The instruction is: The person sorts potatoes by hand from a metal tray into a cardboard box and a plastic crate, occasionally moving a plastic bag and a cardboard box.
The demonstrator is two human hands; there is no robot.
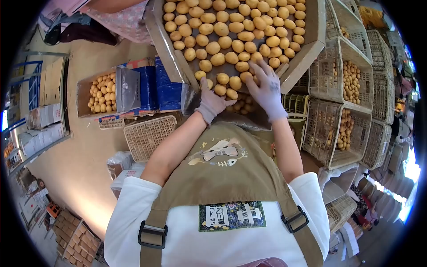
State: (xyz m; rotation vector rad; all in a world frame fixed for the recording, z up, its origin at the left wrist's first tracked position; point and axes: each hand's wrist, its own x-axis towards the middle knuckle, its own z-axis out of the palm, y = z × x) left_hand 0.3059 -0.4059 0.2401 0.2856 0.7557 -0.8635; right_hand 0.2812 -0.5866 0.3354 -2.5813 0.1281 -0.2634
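Note:
Many round yellow-orange fruits (217, 59) lie spread over a sorting table with raised grey edges (297, 71). My left hand (211, 101), in a pale glove, is at the narrow near end of the table, fingers apart, beside a few fruits. Across the outlet, my right hand (266, 87), also gloved, reaches over the fruits with its fingers spread, its fingertips near or touching some of them. Between and below my hands, more fruits (242, 106) sit in a container lined with clear plastic, partly hidden by the apron (222, 164).
A box of fruits (103, 93) stands at the left, near blue boxes (168, 91) and an upturned-looking crate (149, 135). Stacked plastic crates (327, 129) with fruits line the right. Another person's arm (116, 5) shows at the top left.

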